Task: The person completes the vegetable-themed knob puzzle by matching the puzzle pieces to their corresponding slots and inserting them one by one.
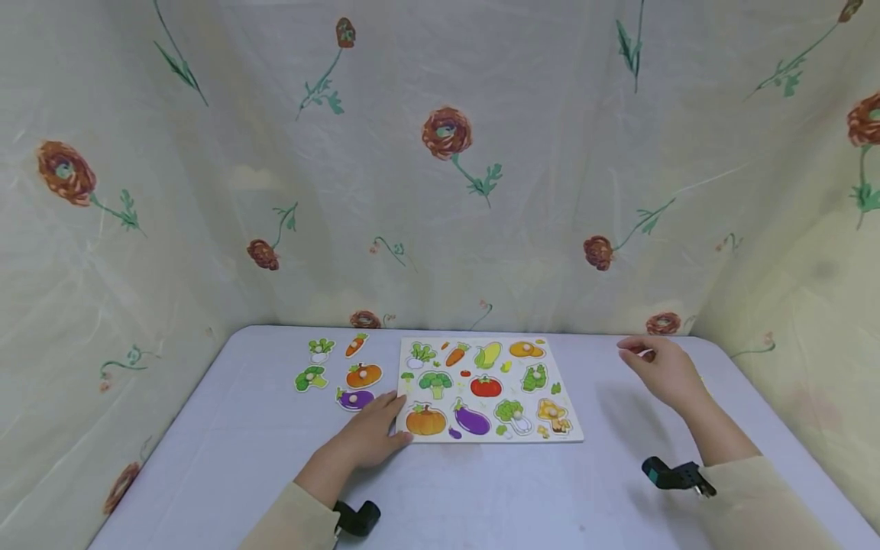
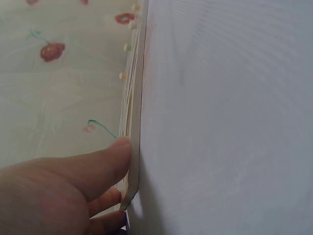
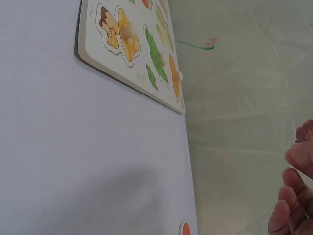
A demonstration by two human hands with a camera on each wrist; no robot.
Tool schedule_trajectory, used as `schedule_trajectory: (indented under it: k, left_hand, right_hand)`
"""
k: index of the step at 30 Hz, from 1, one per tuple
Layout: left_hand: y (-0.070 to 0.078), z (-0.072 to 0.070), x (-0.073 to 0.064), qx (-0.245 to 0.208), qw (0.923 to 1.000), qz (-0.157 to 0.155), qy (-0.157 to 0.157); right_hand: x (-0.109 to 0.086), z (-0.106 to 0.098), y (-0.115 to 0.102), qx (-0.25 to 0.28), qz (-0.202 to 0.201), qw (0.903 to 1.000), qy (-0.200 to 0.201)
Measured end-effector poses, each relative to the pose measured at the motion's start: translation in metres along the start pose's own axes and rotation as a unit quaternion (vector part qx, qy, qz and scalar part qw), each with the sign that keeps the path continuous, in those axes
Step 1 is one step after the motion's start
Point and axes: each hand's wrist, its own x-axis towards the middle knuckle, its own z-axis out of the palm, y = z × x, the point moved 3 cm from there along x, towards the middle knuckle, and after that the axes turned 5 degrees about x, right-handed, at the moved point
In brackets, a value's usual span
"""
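Gripping vegetable puzzle board (image 1: 512, 386) at near-left corner with left hand (image 1: 371, 432), holding nothing visible in right hand (image 1: 664, 372); risked shifting loose eggplant piece (image 1: 351, 398) through left hand's nearness.

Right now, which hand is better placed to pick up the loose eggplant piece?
Probably the left hand: though gripping the puzzle board near its lower-left corner, it is right beside the loose eggplant piece. The right hand hovers beyond the board's right edge.
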Motion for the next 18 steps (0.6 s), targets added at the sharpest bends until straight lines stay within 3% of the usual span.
schedule_trajectory:
  k: [8, 18]
  left_hand:
    - [0.0, 0.0, 0.0, 0.001, 1.0, -0.002, 0.001]
    - [-0.003, 0.002, 0.002, 0.001, 1.0, -0.003, -0.003]
  right_hand:
    - [-0.003, -0.021, 0.028, -0.01, 0.036, 0.9991, 0.019]
    - [-0.001, -0.033, 0.069, 0.008, 0.085, 0.9955, 0.043]
